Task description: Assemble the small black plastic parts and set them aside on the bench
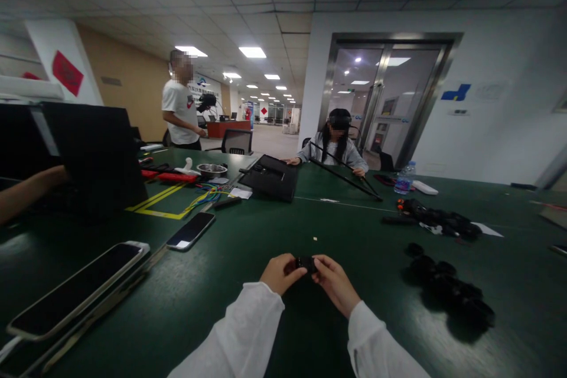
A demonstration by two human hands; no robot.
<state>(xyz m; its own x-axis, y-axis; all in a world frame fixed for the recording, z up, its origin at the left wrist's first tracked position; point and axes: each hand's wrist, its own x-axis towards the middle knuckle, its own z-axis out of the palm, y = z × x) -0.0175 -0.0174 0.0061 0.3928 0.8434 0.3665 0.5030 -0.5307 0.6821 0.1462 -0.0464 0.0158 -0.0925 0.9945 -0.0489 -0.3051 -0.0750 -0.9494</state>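
Note:
Between both hands, over the green table [266, 230], is a small black block-shaped part [305, 264]; its exact kind is too dark to make out. My left hand [281, 273] grips its left end, thumb in front and fingers curled behind. At the right end, my right hand [334, 280] pinches it between thumb and fingers. White sleeves cover both forearms. A tiny pale chip [315, 238] lies on the table just beyond the hands.
Black rounded parts [447, 280] lie to the right, with a dark cluster [438, 218] and a water bottle [404, 178] behind. Phones [191, 230] lie left, near coloured wires [208, 195]. Across sits a person [339, 142] holding a black frame [341, 174]; another person [179, 103] stands farther back.

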